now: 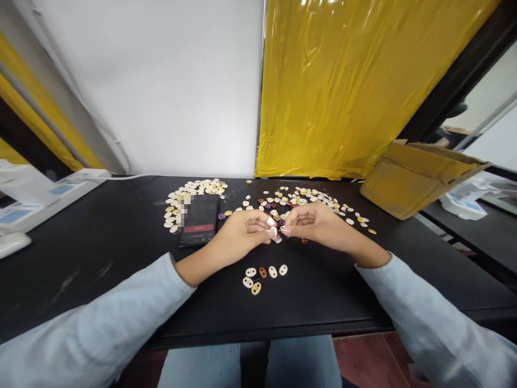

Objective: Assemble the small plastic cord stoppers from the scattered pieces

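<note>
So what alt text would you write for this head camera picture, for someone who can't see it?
Two hands meet over a black table: the left hand and right hand pinch a small white piece between their fingertips. Small oval pieces lie just below, more piles behind, beside a phone and a cardboard box.

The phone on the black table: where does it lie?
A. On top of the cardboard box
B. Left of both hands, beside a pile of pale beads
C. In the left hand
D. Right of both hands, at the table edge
B. The phone lies flat on the table, left of the hands, touching the pale bead pile.
</note>
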`<state>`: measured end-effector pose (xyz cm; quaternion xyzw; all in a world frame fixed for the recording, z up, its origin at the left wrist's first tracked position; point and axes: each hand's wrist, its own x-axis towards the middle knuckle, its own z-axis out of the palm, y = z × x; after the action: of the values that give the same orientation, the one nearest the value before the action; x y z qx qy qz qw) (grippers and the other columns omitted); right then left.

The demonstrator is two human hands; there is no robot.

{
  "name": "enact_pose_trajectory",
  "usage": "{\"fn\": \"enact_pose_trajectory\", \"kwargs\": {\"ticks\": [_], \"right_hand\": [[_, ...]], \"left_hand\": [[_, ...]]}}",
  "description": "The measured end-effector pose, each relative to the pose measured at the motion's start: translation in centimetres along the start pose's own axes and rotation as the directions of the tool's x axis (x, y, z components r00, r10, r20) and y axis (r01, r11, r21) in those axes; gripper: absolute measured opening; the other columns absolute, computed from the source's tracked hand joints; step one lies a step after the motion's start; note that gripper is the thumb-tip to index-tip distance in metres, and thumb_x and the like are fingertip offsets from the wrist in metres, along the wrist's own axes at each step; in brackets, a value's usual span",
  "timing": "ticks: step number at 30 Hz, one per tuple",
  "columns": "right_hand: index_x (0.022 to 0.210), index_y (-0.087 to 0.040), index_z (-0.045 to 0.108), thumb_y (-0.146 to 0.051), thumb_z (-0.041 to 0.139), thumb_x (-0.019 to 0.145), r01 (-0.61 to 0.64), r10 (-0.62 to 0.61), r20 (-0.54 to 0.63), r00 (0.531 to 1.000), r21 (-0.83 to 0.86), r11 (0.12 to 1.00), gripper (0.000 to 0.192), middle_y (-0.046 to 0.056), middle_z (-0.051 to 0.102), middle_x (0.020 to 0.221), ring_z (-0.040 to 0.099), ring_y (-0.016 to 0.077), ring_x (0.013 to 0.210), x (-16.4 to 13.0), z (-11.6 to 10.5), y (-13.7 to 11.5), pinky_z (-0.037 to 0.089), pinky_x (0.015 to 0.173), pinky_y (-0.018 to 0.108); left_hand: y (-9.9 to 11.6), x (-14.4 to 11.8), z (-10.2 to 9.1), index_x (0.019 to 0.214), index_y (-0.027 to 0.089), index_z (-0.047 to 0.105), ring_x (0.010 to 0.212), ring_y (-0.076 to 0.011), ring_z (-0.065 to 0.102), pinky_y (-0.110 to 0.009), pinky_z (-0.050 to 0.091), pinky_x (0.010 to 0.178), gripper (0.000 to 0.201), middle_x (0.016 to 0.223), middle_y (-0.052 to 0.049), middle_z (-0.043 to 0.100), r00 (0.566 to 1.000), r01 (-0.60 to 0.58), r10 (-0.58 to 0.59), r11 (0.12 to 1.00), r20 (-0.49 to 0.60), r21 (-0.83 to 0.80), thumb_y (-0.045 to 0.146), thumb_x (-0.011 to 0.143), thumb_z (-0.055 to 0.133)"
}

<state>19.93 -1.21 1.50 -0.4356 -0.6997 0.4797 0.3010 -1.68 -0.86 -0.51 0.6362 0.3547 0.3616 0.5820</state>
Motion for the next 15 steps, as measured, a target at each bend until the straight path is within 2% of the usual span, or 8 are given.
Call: {"fn": "enact_pose_trajectory", "kwargs": {"ticks": [4,8,12,15], "right_hand": [[0.077,-0.016,0.07,-0.036,0.081,0.072,0.021,-0.02,-0.016,1.0,0.034,0.999,0.023,0.003,0.072,0.075,0.064,0.0139,0.068,0.0,0.3,0.0,0.049,0.063,0.026],[0.073,-0.017,0.07,-0.032,0.077,0.076,0.036,-0.035,-0.021,0.999,0.039,0.999,0.017,0.002,0.072,0.073,0.064,0.0131,0.067,0.0,0.7,0.1,0.05,0.067,0.027],[0.073,-0.016,0.07,-0.03,0.08,0.073,0.027,-0.028,0.01,1.0,0.102,0.994,0.017,0.003,0.073,0.076,0.066,0.015,0.074,0.1,1.0,0.2,0.05,0.073,0.028],[0.072,-0.016,0.07,-0.031,0.08,0.073,0.004,-0.008,0.033,0.999,0.117,0.993,0.018,0.003,0.072,0.075,0.062,0.013,0.069,0.2,1.3,0.1,0.048,0.067,0.026]], "left_hand": [[-0.1,0.0,0.1,0.086,0.014,0.067,0.078,-0.0176,0.074,-0.029,0.059,0.074,0.014,0.08,-0.005,0.075,1.0,-0.007,0.007,1.0,-0.004,-0.03,0.014,0.074,0.074],[0.0,-0.1,0.2,0.084,0.014,0.067,0.077,-0.0172,0.074,-0.028,0.059,0.074,0.013,0.079,-0.005,0.076,1.0,-0.027,0.027,1.0,-0.005,0.008,0.009,0.073,0.073],[0.1,-0.3,0.3,0.083,0.014,0.066,0.075,-0.0163,0.074,-0.026,0.058,0.071,0.01,0.078,-0.004,0.075,0.998,-0.058,0.059,0.998,-0.027,0.039,0.011,0.076,0.072],[0.1,-0.4,0.4,0.084,0.014,0.066,0.075,-0.0159,0.074,-0.025,0.058,0.071,0.01,0.078,-0.004,0.075,0.996,-0.075,0.076,0.996,-0.038,0.047,0.012,0.076,0.073]]}}
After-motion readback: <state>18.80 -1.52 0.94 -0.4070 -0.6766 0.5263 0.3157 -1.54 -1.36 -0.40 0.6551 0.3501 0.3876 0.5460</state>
